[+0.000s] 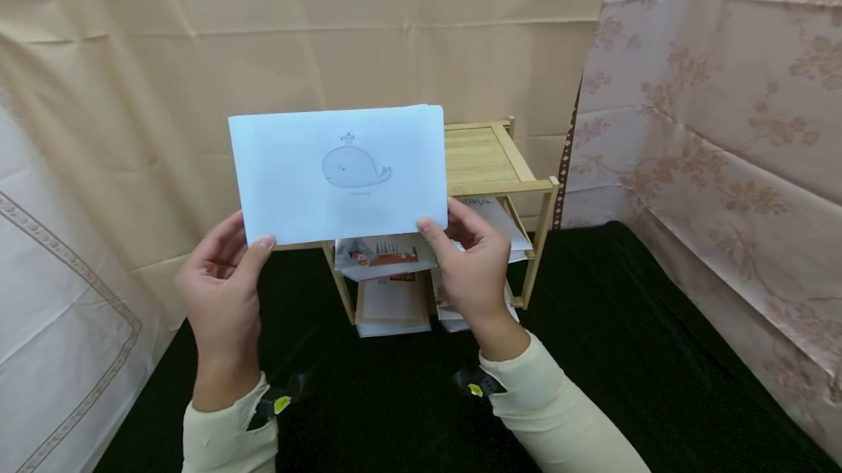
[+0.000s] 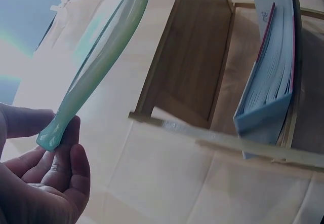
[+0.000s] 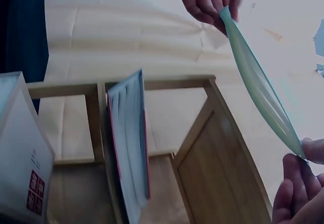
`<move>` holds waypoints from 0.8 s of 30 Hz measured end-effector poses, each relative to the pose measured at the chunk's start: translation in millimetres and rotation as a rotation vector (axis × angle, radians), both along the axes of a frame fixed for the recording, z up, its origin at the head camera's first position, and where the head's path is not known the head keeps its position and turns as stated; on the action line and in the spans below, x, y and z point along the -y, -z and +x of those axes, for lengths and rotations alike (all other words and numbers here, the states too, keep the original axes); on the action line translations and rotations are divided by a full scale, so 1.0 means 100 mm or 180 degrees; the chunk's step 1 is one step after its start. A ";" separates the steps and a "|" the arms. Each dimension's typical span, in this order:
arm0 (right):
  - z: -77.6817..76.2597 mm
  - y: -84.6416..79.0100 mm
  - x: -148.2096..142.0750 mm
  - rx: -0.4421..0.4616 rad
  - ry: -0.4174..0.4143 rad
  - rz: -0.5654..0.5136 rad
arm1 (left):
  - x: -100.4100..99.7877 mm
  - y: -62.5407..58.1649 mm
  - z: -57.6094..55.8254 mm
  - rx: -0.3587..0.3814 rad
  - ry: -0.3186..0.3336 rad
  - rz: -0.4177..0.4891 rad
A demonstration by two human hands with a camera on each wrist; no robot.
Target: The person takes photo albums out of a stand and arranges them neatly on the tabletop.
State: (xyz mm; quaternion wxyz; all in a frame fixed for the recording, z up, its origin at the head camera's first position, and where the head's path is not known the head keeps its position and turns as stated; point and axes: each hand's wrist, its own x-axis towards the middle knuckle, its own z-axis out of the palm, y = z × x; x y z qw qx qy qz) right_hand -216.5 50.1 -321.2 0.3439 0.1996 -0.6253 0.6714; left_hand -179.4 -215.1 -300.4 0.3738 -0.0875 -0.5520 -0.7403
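Observation:
A thin pale blue notebook [image 1: 283, 173] with a line drawing of a whale on its front is held up before me. My left hand [image 1: 224, 290] pinches its lower left corner, thumb in front and fingers behind. The lower right corner is gripped the same way by my right hand [image 1: 475, 275]. Seen from below in the left wrist view, the notebook [image 2: 104, 64] bows slightly and looks pale green. Both hands appear on it in the right wrist view, the right hand [image 3: 301, 188] at the near end.
Behind the notebook stands a small wooden shelf [image 1: 473, 155], partly hidden. Several books lie on its lower levels, among them one with a colourful cover [image 1: 388, 254] and a white one [image 1: 395, 305]. Black cloth [image 1: 658, 356] covers the surface; beige curtains [image 1: 408, 27] hang behind.

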 end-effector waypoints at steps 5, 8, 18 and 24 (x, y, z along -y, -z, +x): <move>0.04 0.02 0.12 0.0116 -0.0284 -0.0020 | 0.10 0.03 0.04 -0.0194 -0.0046 0.0307; 0.07 0.03 0.19 0.0190 -0.0426 -0.0034 | 0.16 0.05 0.06 -0.0388 -0.0046 0.0503; 0.15 0.04 0.40 0.0341 -0.0659 0.0041 | 0.31 0.09 0.15 -0.0658 -0.0154 0.0952; 0.19 0.04 0.54 0.0349 -0.0766 0.0058 | 0.43 0.09 0.15 -0.0755 -0.0208 0.1178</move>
